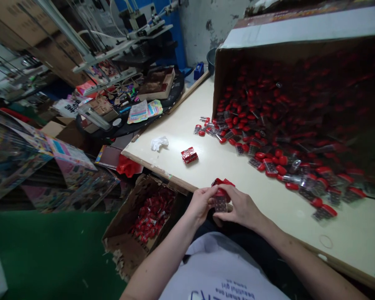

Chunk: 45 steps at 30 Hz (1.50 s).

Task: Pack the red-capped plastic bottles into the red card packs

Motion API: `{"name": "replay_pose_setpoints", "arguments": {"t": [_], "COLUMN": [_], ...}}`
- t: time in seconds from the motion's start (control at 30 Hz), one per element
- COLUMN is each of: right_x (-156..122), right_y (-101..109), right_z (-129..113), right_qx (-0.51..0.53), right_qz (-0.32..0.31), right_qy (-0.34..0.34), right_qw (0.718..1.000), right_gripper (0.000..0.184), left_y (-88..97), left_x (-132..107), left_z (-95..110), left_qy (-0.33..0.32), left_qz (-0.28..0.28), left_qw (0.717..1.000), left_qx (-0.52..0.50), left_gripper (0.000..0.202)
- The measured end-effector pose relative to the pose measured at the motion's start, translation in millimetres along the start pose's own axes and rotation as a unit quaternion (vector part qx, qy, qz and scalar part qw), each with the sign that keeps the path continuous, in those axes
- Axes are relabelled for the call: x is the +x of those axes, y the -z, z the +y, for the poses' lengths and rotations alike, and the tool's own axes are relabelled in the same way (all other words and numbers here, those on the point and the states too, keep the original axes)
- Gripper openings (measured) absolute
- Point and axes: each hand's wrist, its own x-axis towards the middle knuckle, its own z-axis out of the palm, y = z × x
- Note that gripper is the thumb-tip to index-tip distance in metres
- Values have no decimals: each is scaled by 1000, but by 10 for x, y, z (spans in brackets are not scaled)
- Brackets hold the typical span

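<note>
My left hand (200, 203) and my right hand (241, 207) meet at the near edge of the cream table (187, 137), both closed round a small clear container with a red cap (220, 200). A bit of red wrapping (222, 182) sticks up just behind the cap. A red wrapped packet (189, 155) lies on the table a short way beyond my hands.
A big cardboard box (300, 46) on its side spills several red-capped containers (268, 158) over the table's right. A crumpled white scrap (159, 143) lies left. An open carton of red packets (150, 216) stands on the green floor (50, 254). A cluttered round table (128, 108) stands behind.
</note>
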Motion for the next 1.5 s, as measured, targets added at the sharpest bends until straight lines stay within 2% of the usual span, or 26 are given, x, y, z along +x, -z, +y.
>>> {"name": "replay_pose_setpoints", "arguments": {"t": [0.1, 0.17, 0.23, 0.3, 0.43, 0.53, 0.6, 0.67, 0.73, 0.83, 0.93, 1.03, 1.17, 1.27, 1.37, 1.5], "right_x": [-28, -60, -94, -118, -126, -121, -122, -129, -143, -174, -200, -201, -176, -166, -172, -181], "right_y": [-31, -95, -182, -260, -306, -280, -274, -288, -309, -330, -333, -348, -369, -371, -388, -422], "right_z": [-59, -85, -99, -114, -172, -205, -203, -187, -174, -185, -210, -202, -154, -146, -168, -197], "right_qx": [73, 158, 261, 349, 447, 518, 550, 540, 482, 339, 229, 264, 421, 464, 436, 344], "right_qz": [16, 31, 42, 60, 103, 101, 96, 105, 130, 172, 192, 174, 126, 122, 142, 181], "right_qy": [-77, -151, -208, -237, -273, -300, -306, -300, -284, -260, -237, -240, -263, -271, -269, -259], "right_qw": [994, 975, 942, 905, 846, 795, 771, 779, 819, 887, 924, 918, 859, 834, 847, 884], "right_gripper": [79, 71, 49, 34, 33, 34, 33, 31, 30, 29, 26, 27, 30, 31, 31, 31], "left_y": [20, 13, -1, -11, -2, 3, -5, -19, -34, -46, -35, -11, 20, 36, 45, 54], "left_x": [49, 66, 72, 70, 46, 12, -9, -21, -20, 0, 24, 32, 6, -26, -49, -48], "left_z": [13, 15, 2, -26, -73, -78, -77, -81, -94, -127, -164, -176, -130, -89, -91, -108], "left_qy": [-16, -34, -44, -50, -62, -61, -55, -49, -48, -66, -79, -84, -59, -27, -27, -62], "left_qz": [-1, -2, 6, 8, -2, -16, -28, -36, -32, 2, 32, 45, 7, -35, -45, 3], "left_qw": [1000, 999, 999, 998, 998, 998, 998, 998, 998, 998, 996, 995, 998, 999, 999, 997], "left_qx": [-15, -27, -30, -25, -8, 1, 0, -3, -6, -2, 9, 10, -2, -5, 11, 44], "left_gripper": [38, 39, 40, 41, 40, 36, 35, 35, 35, 33, 30, 29, 29, 30, 31, 29]}}
